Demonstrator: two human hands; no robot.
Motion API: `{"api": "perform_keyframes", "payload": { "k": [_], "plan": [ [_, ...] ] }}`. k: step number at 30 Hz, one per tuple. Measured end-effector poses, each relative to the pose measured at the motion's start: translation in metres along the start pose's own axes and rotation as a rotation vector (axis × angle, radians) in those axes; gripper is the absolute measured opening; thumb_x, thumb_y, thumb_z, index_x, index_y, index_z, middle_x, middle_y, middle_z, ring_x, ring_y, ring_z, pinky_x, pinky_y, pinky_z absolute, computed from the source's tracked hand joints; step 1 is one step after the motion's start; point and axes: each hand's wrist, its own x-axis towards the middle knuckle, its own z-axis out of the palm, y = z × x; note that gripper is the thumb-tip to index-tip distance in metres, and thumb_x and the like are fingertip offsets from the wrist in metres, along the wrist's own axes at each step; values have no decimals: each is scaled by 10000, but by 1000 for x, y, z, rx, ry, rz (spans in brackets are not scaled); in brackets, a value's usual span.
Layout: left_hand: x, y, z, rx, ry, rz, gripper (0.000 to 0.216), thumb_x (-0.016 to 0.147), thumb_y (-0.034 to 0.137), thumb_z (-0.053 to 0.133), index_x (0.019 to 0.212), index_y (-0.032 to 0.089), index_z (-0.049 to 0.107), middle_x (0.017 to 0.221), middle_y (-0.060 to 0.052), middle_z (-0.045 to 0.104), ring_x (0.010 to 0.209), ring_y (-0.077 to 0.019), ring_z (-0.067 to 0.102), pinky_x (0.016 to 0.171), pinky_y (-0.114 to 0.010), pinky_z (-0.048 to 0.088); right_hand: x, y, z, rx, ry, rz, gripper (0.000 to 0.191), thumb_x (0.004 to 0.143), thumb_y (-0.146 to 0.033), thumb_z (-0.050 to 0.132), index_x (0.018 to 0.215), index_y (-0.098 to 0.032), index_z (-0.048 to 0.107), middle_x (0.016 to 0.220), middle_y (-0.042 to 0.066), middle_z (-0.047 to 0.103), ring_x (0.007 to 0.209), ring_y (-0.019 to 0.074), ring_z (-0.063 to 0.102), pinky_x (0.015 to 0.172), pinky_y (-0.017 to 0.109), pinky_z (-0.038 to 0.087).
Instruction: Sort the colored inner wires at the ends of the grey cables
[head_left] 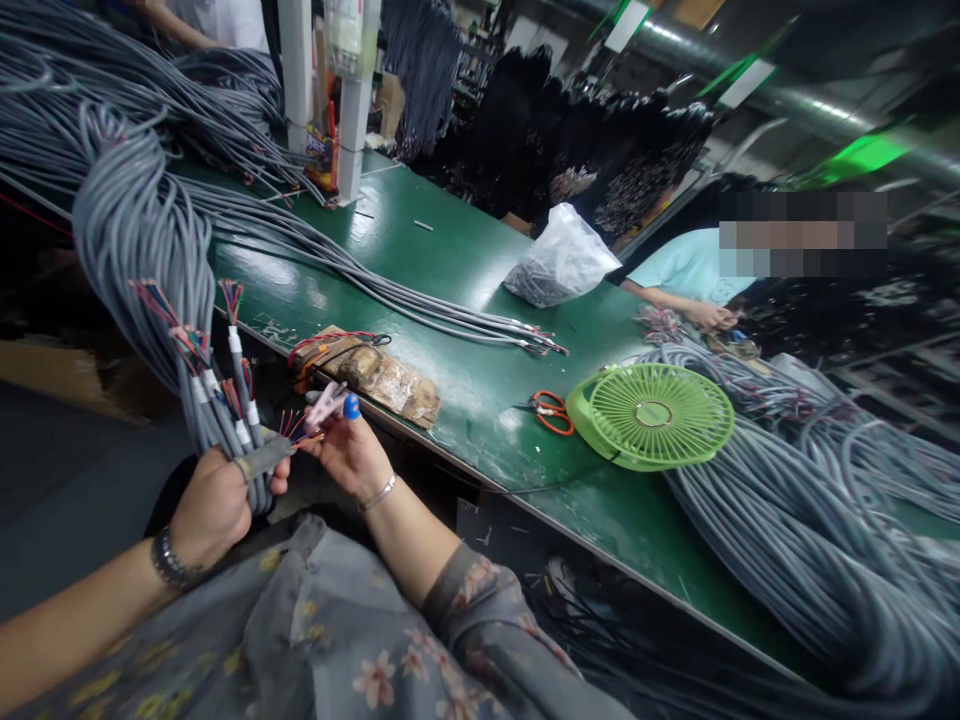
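Note:
My left hand is closed around a bunch of grey cables near their ends. White sleeves sit where the jackets stop, and thin coloured wires fan out above them. A greyish strip crosses the cables at my left thumb; I cannot make out whether it is tape on the thumb. My right hand, with a blue cover on one fingertip, is closed on a small pale pink tool, its kind unclear. Its fingers are right at the bared wires of one cable bent toward it.
A worn, taped block with red and black leads lies at the table edge. Further right are orange-handled scissors, a green fan and large cable bundles. A plastic bag stands behind. A co-worker handles cables across the green table.

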Motion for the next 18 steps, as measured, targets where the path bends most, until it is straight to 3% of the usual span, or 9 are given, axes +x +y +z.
{"api": "perform_keyframes", "payload": {
  "k": [3, 6, 10, 18],
  "plan": [
    [-3, -4, -6, 3, 16, 3, 304, 378, 346, 950, 547, 245, 718, 484, -3, 655, 449, -147, 554, 422, -257, 467, -9, 1, -6, -129, -80, 40, 562, 807, -720, 1012, 875, -222, 762, 831, 22, 799, 711, 162, 676, 667, 277, 620],
    [-4, -8, -12, 15, -18, 19, 369, 381, 353, 1011, 553, 251, 701, 489, 1, 662, 450, -145, 544, 431, -259, 480, -18, 1, -6, -254, -92, 29, 551, 669, -596, 1123, 818, -202, 769, 776, 5, 779, 647, 125, 625, 636, 251, 579],
    [-4, -12, -15, 48, -70, 9, 357, 385, 368, 1016, 559, 245, 730, 490, 1, 683, 441, -150, 571, 438, -262, 495, -27, -2, 2, -359, -40, -36, 454, 672, -448, 1138, 768, -193, 775, 720, -21, 742, 636, 108, 606, 645, 235, 519],
    [0, -11, -18, 225, -274, -48, 275, 425, 324, 982, 448, 210, 732, 441, -60, 679, 418, -156, 579, 441, -261, 504, -28, -4, 4, -480, -161, -73, 604, 577, -631, 1133, 744, -203, 742, 699, -47, 724, 642, 121, 602, 705, 290, 561]
  ]
}}
